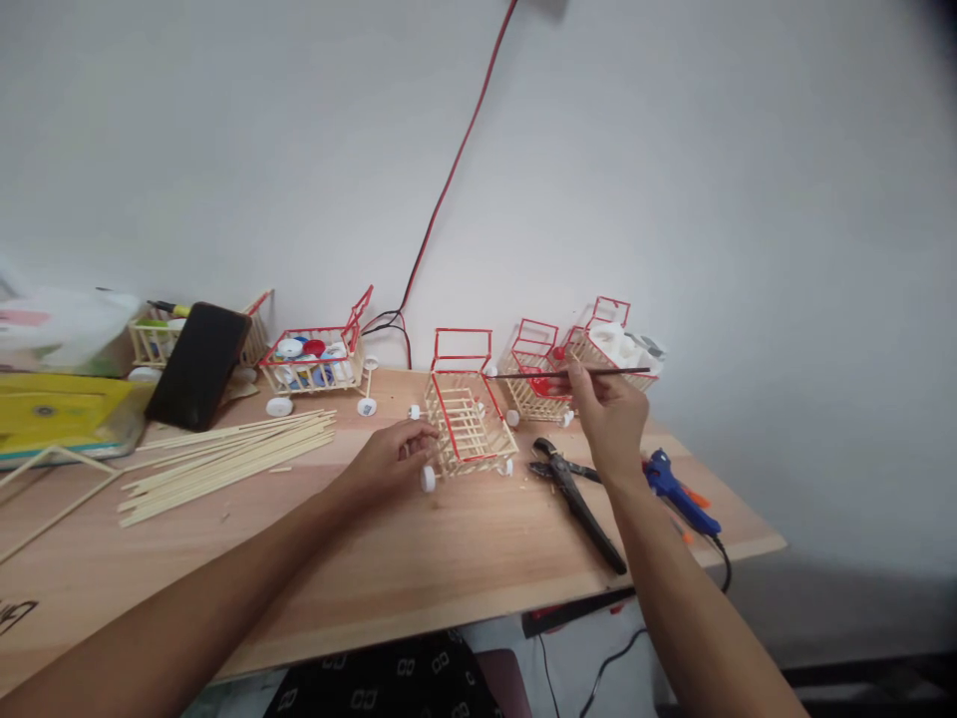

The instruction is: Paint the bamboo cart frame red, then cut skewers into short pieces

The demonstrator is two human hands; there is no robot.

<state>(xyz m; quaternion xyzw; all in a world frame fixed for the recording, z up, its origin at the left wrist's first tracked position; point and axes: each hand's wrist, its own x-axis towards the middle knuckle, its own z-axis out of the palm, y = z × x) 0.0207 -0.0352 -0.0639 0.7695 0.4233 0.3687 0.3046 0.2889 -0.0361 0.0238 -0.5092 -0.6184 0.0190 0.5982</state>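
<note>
Pale matt wooden-stick cart (468, 424) with red-painted edges on smooth, light wood-grain table (419, 568).

Red-trimmed stick cart (468, 424), thin brush (575, 373)

This looks like a home craft corner set up on a plain wooden table (449, 558) pushed against a bare white wall (673, 179). Miniature shopping carts (468, 414) built from sticks stand along the back edge, a bundle of bamboo sticks (224, 454) lies toward the left edge, and pliers (575, 494) and a blue glue gun (680, 494) sit near the right corner.
</note>
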